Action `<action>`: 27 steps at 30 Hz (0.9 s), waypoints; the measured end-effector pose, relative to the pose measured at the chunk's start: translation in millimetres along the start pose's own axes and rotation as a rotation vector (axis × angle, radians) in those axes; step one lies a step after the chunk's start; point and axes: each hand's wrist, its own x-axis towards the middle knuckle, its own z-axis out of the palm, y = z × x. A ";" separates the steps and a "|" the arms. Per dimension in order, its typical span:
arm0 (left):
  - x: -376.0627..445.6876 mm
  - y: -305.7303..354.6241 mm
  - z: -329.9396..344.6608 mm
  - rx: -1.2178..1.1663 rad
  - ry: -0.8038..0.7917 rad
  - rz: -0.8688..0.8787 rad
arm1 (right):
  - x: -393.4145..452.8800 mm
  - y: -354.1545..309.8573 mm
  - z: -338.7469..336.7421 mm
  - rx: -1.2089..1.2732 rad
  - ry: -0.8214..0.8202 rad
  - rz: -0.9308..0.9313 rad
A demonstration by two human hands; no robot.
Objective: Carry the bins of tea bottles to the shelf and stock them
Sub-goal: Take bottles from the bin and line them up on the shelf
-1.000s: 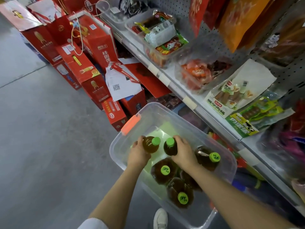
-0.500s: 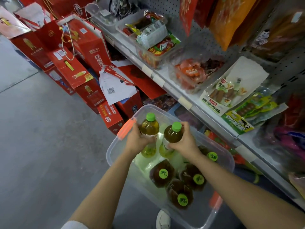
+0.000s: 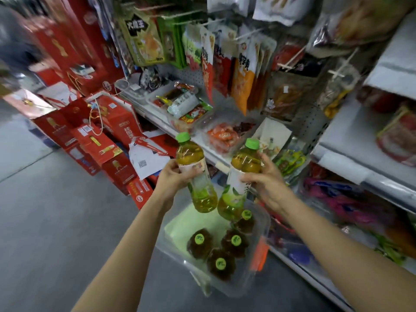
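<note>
Your left hand (image 3: 173,176) and right hand (image 3: 267,185) each grip a tea bottle above the bin.

The left bottle (image 3: 195,174) and right bottle (image 3: 238,181) tilt, bases nearly touching; four green-capped bottles (image 3: 234,242) remain in the clear bin (image 3: 258,273) on the floor (image 3: 56,221) beside the snack shelf (image 3: 216,158).
</note>
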 end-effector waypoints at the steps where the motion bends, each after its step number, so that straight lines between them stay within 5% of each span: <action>1: -10.0 11.4 14.0 -0.005 -0.014 0.021 | -13.1 -14.8 -7.2 0.040 -0.005 -0.029; 15: -133.7 145.2 246.5 -0.006 -0.431 0.223 | -225.5 -190.8 -146.4 0.020 0.235 -0.438; 22: -188.8 177.6 372.9 -0.067 -0.493 0.344 | -320.4 -246.0 -213.1 0.062 0.299 -0.600; 27: -223.2 200.4 437.0 -0.077 -0.712 0.354 | -361.7 -274.3 -243.4 0.047 0.352 -0.688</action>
